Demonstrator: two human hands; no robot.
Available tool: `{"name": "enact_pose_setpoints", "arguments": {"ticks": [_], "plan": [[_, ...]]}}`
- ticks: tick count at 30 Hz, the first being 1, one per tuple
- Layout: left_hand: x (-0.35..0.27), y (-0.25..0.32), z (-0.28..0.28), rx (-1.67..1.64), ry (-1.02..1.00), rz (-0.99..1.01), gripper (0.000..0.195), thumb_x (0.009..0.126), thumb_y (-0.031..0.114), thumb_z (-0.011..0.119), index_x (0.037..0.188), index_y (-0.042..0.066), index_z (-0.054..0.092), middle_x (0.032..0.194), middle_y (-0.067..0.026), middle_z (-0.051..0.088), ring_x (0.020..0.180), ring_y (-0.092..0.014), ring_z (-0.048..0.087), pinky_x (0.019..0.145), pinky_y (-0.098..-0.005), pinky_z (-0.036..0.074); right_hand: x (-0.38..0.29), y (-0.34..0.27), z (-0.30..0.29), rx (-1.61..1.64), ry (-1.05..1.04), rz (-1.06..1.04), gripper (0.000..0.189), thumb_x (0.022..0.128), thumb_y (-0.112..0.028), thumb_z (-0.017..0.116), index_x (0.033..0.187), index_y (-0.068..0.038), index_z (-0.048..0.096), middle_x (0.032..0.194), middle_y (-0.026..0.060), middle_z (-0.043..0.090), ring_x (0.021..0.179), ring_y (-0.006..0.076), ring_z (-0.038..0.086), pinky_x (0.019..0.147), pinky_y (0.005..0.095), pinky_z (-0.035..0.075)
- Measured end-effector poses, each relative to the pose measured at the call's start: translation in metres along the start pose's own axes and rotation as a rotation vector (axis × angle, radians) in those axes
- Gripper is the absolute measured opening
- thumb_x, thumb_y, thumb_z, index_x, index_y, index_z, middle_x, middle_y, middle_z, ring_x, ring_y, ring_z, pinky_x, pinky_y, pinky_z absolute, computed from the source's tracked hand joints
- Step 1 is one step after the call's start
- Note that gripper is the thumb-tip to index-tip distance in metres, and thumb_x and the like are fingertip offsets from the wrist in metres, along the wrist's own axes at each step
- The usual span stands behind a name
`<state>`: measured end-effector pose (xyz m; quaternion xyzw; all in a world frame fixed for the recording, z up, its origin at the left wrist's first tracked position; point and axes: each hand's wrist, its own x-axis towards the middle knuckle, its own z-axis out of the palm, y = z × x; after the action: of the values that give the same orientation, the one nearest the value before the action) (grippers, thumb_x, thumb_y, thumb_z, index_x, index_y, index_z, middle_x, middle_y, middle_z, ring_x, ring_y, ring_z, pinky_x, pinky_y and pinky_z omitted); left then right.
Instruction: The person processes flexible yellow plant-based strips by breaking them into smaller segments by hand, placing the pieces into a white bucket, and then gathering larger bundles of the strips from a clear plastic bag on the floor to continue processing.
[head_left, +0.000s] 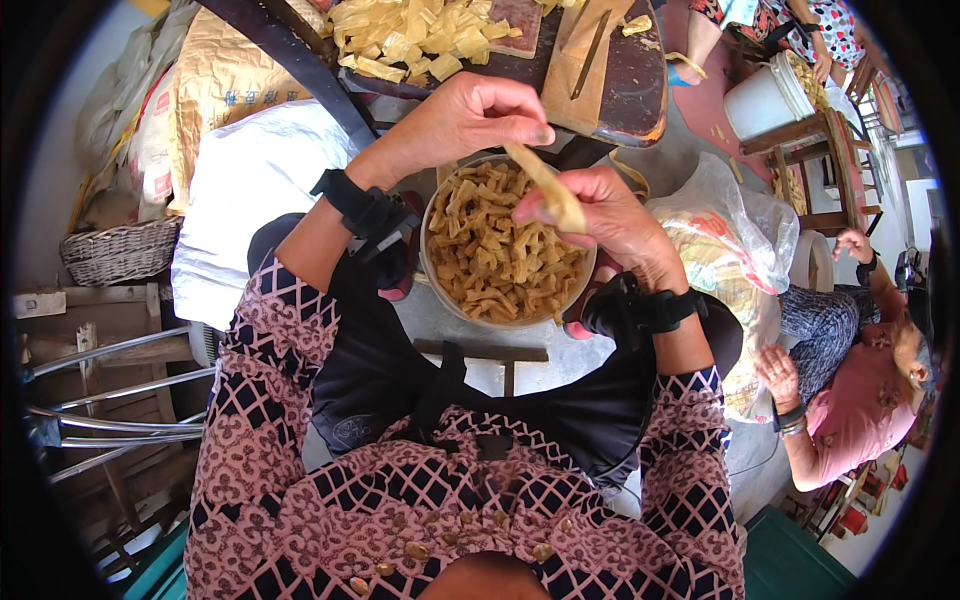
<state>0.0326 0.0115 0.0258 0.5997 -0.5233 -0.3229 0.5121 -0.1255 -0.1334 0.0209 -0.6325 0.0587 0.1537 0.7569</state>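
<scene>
A flat, pale yellow strip (551, 184), perhaps dried plant husk, is pinched between the thumb and fingers of my right hand (611, 214). Its upper end reaches the underside of my left hand (506, 112), whose fingers are curled with the thumb alongside. Whether the left fingers grip that end is hidden. Below both hands, between my knees, stands a round white bucket (431, 277). Short folded yellow-brown pieces (502, 247) fill it nearly to the rim.
Ahead, a dark wooden table (626, 112) bears loose yellow pieces (420, 34) and a slotted wooden board (585, 67). A plastic bag (712, 225) lies at right, near a seated person in pink (862, 405). Another person sits by a white bucket (765, 101). White sacking (255, 187) and a wicker basket (120, 251) are left.
</scene>
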Motion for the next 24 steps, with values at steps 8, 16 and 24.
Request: {"name": "enact_pose_setpoints", "arguments": {"ticks": [8, 16, 24], "plan": [[-0.004, 0.006, 0.001, 0.010, -0.074, 0.028, 0.008, 0.082, 0.006, 0.060, 0.088, 0.001, 0.059, 0.080, 0.0030, 0.054, 0.074, -0.006, 0.050, 0.067, -0.0200, 0.041, -0.008, 0.002, -0.014, 0.104, 0.035, -0.005, 0.024, 0.081, -0.019, 0.064, 0.095, 0.000, 0.064, 0.076, -0.0009, 0.061, 0.047, -0.0008, 0.032, 0.043, 0.0148, 0.024], [-0.004, 0.007, 0.001, -0.224, -0.090, -0.143, 0.023, 0.089, 0.023, 0.054, 0.085, 0.002, 0.063, 0.062, 0.0018, 0.054, 0.057, -0.004, 0.049, 0.053, -0.0173, 0.039, -0.012, -0.022, 0.014, 0.030, 0.005, -0.129, 0.027, 0.082, -0.023, 0.063, 0.101, -0.004, 0.063, 0.070, -0.0062, 0.054, 0.046, -0.0010, 0.031, 0.042, 0.0158, 0.023], [-0.001, -0.004, 0.021, -0.345, -0.032, -0.294, 0.022, 0.092, 0.019, 0.047, 0.099, 0.001, 0.058, 0.064, 0.0025, 0.050, 0.047, 0.000, 0.039, 0.040, -0.0133, 0.028, -0.008, -0.021, 0.005, -0.065, 0.249, -0.295, 0.028, 0.083, -0.020, 0.063, 0.104, -0.003, 0.061, 0.065, -0.0038, 0.053, 0.050, 0.0023, 0.044, 0.046, 0.0162, 0.034]]}}
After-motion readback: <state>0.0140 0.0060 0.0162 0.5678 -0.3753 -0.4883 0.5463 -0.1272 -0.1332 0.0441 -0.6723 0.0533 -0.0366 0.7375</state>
